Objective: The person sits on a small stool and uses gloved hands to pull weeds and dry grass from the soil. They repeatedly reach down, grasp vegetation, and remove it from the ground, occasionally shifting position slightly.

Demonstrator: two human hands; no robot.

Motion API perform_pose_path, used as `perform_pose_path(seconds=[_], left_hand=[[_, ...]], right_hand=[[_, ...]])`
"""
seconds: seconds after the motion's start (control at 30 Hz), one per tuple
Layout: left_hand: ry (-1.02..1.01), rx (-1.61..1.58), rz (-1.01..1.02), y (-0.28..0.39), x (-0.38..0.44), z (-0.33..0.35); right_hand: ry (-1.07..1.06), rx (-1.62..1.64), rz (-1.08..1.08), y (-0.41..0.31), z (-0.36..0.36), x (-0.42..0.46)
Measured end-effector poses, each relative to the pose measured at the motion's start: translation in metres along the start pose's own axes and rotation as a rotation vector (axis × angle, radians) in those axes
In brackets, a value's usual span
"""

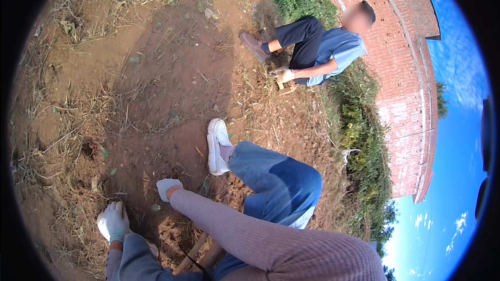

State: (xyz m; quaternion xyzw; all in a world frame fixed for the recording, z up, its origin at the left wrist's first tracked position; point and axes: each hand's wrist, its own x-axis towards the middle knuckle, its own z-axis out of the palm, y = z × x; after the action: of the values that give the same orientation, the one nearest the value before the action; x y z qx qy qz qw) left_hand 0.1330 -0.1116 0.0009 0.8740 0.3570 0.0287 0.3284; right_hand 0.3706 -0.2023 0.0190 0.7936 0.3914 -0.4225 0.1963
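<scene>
My left hand (113, 221), in a white glove, rests on the soil at the lower left, back up; its fingertips are hidden against the ground and nothing in it can be made out. My right hand (169, 189), also gloved in white, hangs low over dark soil between my legs; its fingers are turned out of view. Loose crumbly earth (172, 234) lies just below it. Near my lap are wooden pieces (195, 250), mostly covered, with a thin black cord across them. A white shoe (218, 147) is on my right foot.
Another person (330, 52) with a white-gloved hand (282, 74) sits low on a small wooden stool (288, 88). Dry weeds (133, 97) lie scattered over the soil. Green bushes (361, 136) line a brick wall (404, 86). A small hole (91, 147) is at the left.
</scene>
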Motion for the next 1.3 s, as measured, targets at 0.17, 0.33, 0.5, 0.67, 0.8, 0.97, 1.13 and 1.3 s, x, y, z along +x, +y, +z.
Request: perform_pose_path(seconds=[0.17,0.33,0.5,0.67,0.8,0.97,1.13,1.3], left_hand=[[0.038,0.087,0.017,-0.004,0.000,-0.002],[-0.015,0.014,-0.007,-0.002,0.000,-0.004],[0.002,0.015,0.013,-0.003,0.000,0.002],[0.033,-0.010,0.018,-0.009,-0.001,0.007],[0.069,-0.032,0.033,-0.010,0.001,0.017],[0.044,-0.040,0.050,-0.014,0.003,0.014],[0.029,-0.088,0.053,-0.025,-0.003,0.019],[0.038,-0.084,0.074,-0.024,-0.002,0.010]], right_hand=[[-0.001,0.014,-0.010,-0.007,-0.010,-0.022],[0.021,0.087,0.014,-0.002,0.001,-0.010],[0.097,0.190,-0.034,0.014,0.023,0.002],[0.087,0.086,-0.034,0.002,0.006,0.005],[0.066,-0.190,-0.101,0.001,-0.005,0.003],[0.030,-0.289,-0.174,-0.007,-0.017,-0.015],[-0.093,-0.331,-0.188,-0.015,-0.018,-0.024],[-0.057,-0.281,-0.183,-0.003,-0.024,-0.039]])
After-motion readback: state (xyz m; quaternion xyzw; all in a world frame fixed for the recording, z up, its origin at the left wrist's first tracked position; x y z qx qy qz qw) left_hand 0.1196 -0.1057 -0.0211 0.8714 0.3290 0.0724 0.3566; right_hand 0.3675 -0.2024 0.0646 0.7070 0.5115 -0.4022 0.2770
